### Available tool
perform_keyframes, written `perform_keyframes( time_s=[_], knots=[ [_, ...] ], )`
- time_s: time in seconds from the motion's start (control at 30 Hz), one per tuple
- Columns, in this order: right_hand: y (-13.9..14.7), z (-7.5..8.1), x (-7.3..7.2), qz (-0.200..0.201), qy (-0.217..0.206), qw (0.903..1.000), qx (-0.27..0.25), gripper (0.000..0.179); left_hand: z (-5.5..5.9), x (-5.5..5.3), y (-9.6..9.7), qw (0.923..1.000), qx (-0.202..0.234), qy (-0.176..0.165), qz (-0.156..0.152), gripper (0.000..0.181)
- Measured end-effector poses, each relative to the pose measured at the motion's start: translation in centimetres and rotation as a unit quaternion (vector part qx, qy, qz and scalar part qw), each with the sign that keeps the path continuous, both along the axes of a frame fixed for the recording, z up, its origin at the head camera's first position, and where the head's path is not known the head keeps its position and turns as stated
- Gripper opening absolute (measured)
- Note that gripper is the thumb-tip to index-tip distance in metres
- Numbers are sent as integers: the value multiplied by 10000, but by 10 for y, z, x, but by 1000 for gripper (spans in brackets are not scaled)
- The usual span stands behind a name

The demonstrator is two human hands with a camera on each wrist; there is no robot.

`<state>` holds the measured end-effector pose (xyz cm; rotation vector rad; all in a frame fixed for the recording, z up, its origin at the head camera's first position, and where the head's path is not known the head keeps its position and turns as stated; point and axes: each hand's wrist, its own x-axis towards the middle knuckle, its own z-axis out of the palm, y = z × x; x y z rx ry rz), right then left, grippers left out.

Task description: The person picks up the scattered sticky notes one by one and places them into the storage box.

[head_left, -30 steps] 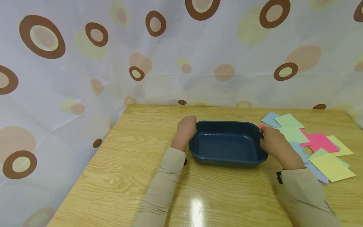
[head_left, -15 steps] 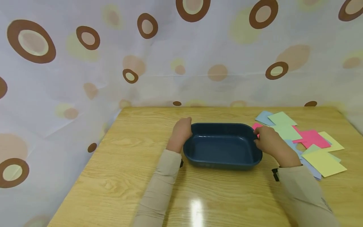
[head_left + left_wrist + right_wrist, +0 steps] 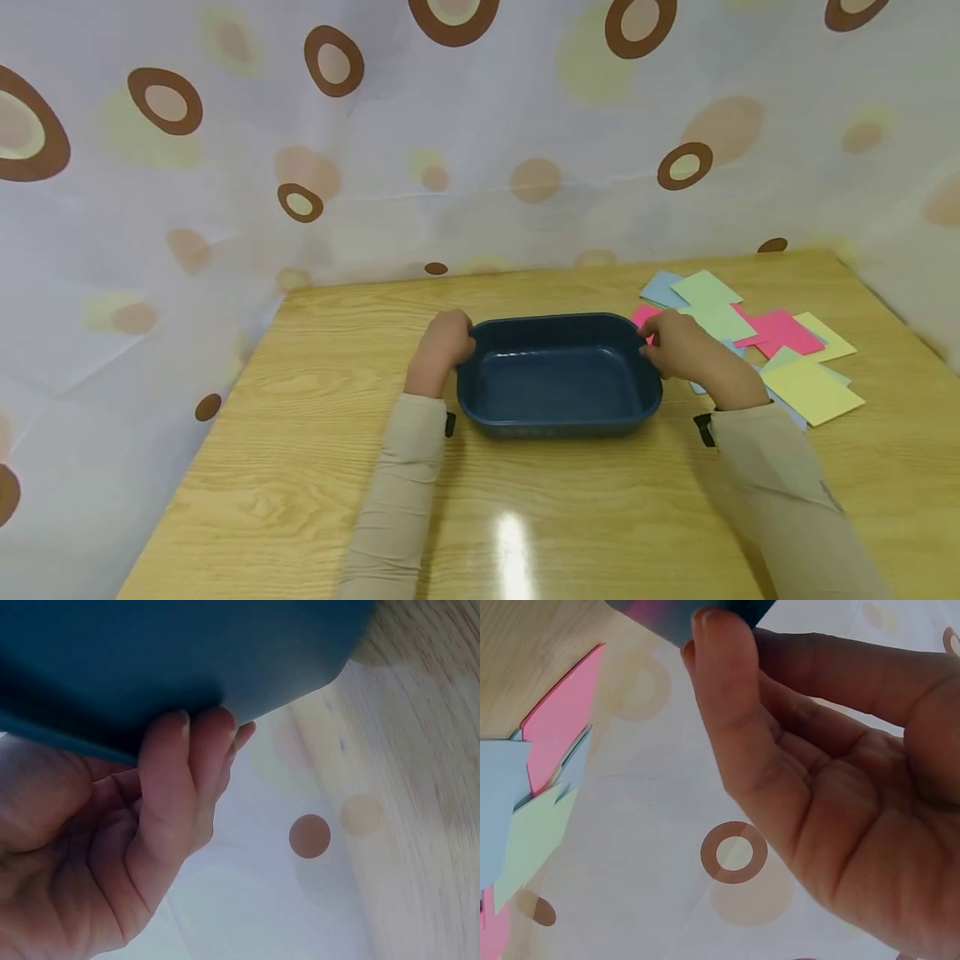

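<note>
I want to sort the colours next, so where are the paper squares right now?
In the head view the paper squares lie scattered on the wooden table, right of the blue tray, just beyond the right hand gripping its rim.

Coloured paper squares (image 3: 750, 342), wooden table (image 3: 315, 467)

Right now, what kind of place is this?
Probably a staged tabletop recording setup, not a lived-in room: a wooden table hemmed by a circle-print curtain, with just a dark blue tray and loose coloured paper squares.

Blue sheets (image 3: 787, 407) partly under others
</note>
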<state>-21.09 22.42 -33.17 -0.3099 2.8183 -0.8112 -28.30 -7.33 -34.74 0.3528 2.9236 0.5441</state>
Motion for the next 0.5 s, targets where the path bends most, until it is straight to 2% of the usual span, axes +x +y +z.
perform_keyframes(
  time_s=[0.23,0.37,0.5],
  knots=[
    [10,-3,-10,107,18,9994,-314,31,3,0,-12,9996,113,-235,139,36],
    [41,-6,-9,-194,278,9993,-171,32,3,1,-13,9994,39,-301,144,37],
    [87,-10,-3,-615,444,9969,223,34,2,2,-13,9992,7,-368,151,37]
  ],
)
